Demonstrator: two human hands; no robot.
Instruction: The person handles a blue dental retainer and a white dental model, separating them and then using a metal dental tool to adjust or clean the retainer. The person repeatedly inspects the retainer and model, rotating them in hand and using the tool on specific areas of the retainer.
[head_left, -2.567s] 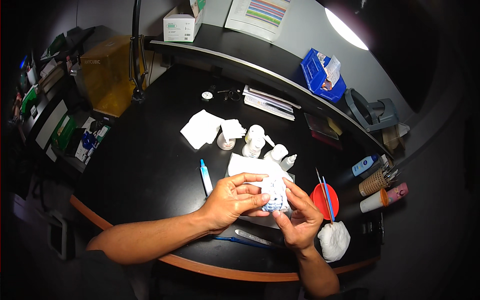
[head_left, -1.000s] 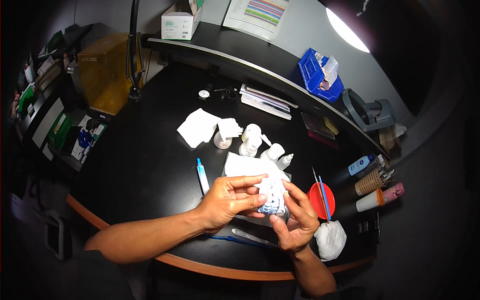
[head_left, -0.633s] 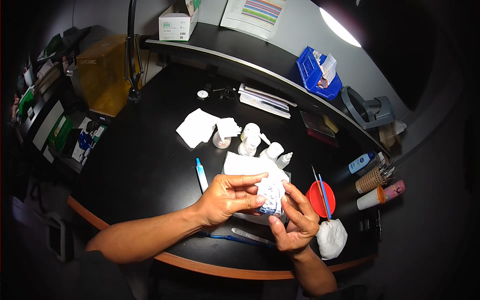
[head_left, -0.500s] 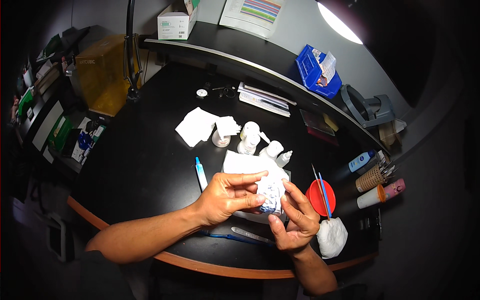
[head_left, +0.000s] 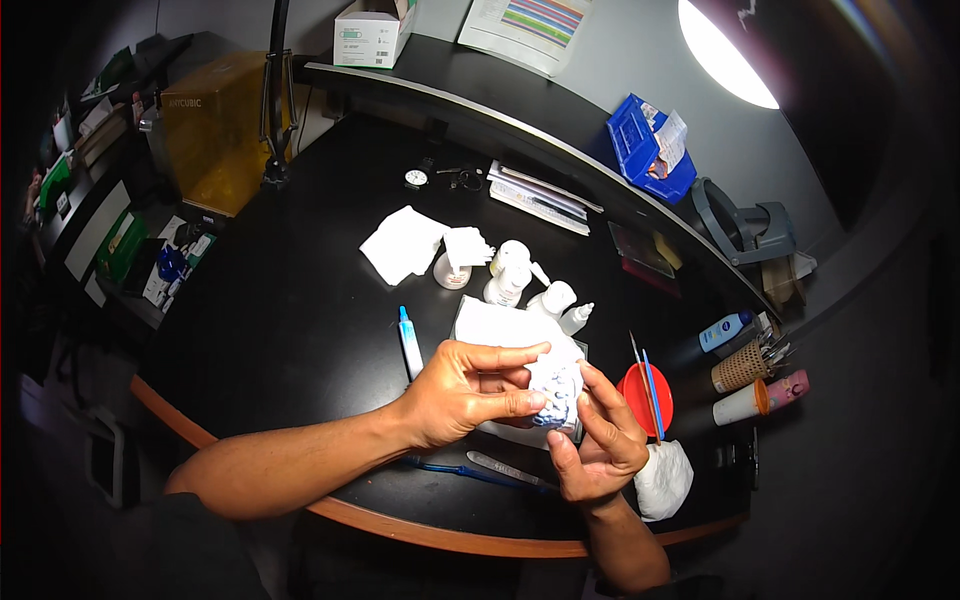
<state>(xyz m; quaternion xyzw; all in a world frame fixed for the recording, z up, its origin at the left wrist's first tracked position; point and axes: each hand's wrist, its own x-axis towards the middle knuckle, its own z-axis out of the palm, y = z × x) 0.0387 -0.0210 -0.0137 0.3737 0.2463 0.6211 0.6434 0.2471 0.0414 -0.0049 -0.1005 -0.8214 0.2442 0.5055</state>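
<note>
Between my two hands, above a white cloth (head_left: pixel 485 318) on the black table, is a small lumpy white-and-blue piece that looks like a dental cast (head_left: pixel 556 388). My left hand (head_left: pixel 455 395) pinches its left side between thumb and forefinger. On the other side, my right hand (head_left: pixel 606 440) curls its fingertips against the cast's right and lower edge. A blue-capped white tube (head_left: pixel 410 343) lies left of my left hand. To the right of my right hand are a red bowl (head_left: pixel 636 412), with a blue-handled brush (head_left: pixel 655 385) across it, and a crumpled white wad (head_left: pixel 665 482).
White bottles (head_left: pixel 509 284) and a dropper bottle (head_left: pixel 577 318) stand behind the cloth. White wipes (head_left: pixel 402 245) lie farther left. A blue toothbrush-like tool (head_left: pixel 450 466) and a clear-handled tool (head_left: pixel 500 468) lie near the front edge. A wicker cup (head_left: pixel 737 370) stands at right.
The whole view has shifted slightly, with most table items a little farther right in the picture. Both hands keep their grip on the cast.
</note>
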